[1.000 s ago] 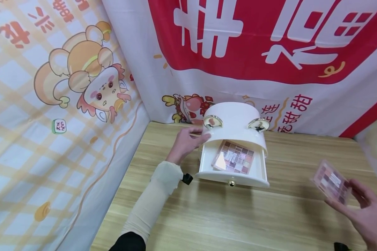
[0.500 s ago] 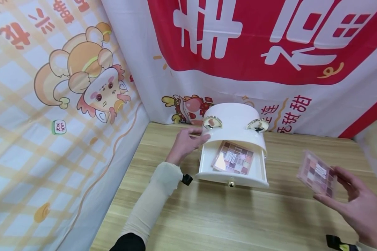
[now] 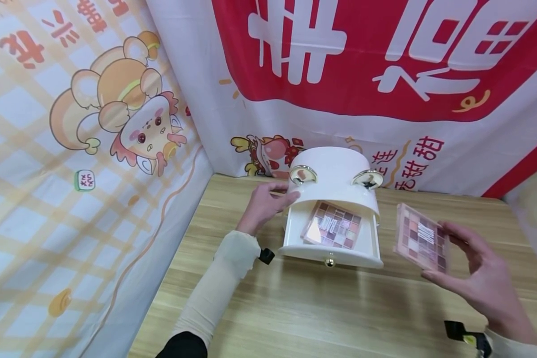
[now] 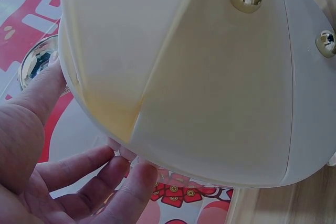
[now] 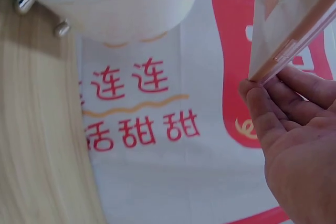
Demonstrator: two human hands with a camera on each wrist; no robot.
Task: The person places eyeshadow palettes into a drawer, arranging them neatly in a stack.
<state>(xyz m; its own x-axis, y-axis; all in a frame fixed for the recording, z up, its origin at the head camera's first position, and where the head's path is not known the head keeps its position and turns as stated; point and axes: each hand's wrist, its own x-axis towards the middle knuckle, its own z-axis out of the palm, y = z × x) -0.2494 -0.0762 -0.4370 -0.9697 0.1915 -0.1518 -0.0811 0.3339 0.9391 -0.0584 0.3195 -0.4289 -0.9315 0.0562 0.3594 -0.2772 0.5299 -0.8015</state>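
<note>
A pink eyeshadow palette (image 3: 419,237) was held in the air by the right hand (image 3: 483,278), just right of the open drawer (image 3: 332,243) of a white cosmetic box (image 3: 333,181).

The palette was pinched by its edges between thumb and fingers, tilted with its colour pans turned toward the box; in the right wrist view only its clear edge (image 5: 294,24) was seen above the fingertips (image 5: 262,103). The box was steadied on its left side by the left hand (image 3: 266,205), whose fingers were laid nearly straight against the curved wall, with nothing clasped; this contact was also shown in the left wrist view (image 4: 63,161). A second palette (image 3: 333,224) was seen lying flat inside the drawer, behind its gold knob (image 3: 329,259). Everything was set on a wooden table (image 3: 295,308), backed by a red and white banner (image 3: 385,74).
</note>
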